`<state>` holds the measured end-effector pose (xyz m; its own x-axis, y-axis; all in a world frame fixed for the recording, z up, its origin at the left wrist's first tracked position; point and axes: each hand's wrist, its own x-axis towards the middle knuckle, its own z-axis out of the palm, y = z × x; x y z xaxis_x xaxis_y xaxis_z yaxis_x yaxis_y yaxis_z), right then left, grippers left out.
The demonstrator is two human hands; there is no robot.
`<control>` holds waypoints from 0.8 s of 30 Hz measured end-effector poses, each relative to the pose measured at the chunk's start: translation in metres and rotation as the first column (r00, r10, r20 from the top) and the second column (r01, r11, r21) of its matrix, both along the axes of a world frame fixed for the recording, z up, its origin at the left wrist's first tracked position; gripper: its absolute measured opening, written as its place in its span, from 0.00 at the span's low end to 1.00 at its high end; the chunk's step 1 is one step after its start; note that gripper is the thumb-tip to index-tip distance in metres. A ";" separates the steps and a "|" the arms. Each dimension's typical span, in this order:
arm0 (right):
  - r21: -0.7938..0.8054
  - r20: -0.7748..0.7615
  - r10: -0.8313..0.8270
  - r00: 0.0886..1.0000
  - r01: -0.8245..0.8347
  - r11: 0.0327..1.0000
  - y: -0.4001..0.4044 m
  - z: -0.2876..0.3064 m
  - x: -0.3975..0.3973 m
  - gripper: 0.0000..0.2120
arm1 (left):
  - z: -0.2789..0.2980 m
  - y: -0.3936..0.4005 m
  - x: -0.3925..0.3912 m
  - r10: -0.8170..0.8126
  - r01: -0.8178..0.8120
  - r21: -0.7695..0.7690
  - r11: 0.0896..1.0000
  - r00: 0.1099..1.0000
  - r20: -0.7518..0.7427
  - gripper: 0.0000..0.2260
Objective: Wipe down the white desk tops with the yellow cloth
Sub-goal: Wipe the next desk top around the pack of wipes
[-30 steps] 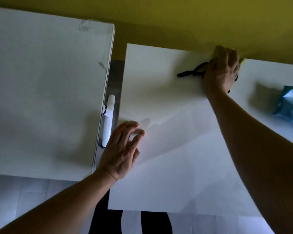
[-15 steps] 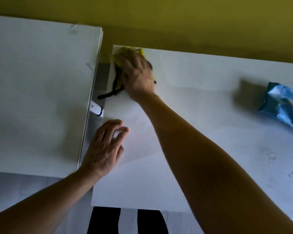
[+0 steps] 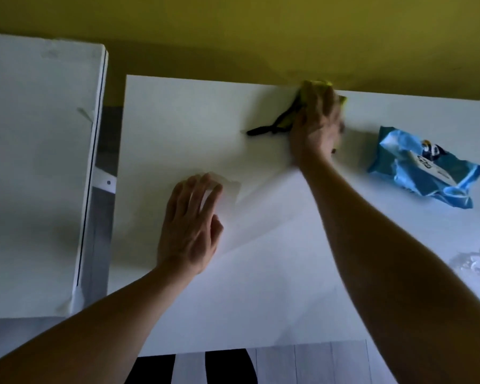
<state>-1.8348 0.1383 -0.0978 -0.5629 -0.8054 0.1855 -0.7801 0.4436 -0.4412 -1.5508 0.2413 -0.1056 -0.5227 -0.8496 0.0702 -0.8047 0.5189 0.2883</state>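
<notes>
My right hand (image 3: pixel 315 128) presses the yellow cloth (image 3: pixel 316 87) onto the white desk top (image 3: pixel 261 273) near its far edge, by the yellow wall. Most of the cloth is hidden under the hand; its yellow edges and a black loop (image 3: pixel 266 128) trailing to the left show. My left hand (image 3: pixel 190 225) lies flat on the same desk top, nearer me and to the left, with its fingers straight. A second white desk top (image 3: pixel 36 176) stands to the left across a narrow gap.
A crumpled blue wipes packet (image 3: pixel 424 167) lies on the desk to the right of the cloth. White smears (image 3: pixel 477 264) mark the desk at the right edge. A white bracket (image 3: pixel 104 182) shows in the gap between the desks.
My right hand swept the cloth from the far middle to the desk's far left corner, then back right along the far edge. My left hand stayed flat on the desk.
</notes>
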 end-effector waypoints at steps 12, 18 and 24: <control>-0.128 -0.035 0.283 0.958 -0.285 0.950 0.045 -0.013 0.011 0.23 | 0.000 0.002 0.001 -0.008 0.007 -0.055 0.998 1.000 -0.012 0.25; -0.028 0.069 -0.002 0.998 0.004 1.000 0.079 -0.001 -0.025 0.24 | 0.000 0.001 -0.001 0.006 -0.007 -0.052 0.999 1.000 -0.022 0.25; -0.158 -0.005 0.382 0.924 -0.378 0.912 0.124 -0.007 0.072 0.21 | 0.001 0.003 -0.002 0.027 -0.029 -0.057 0.998 0.999 -0.030 0.25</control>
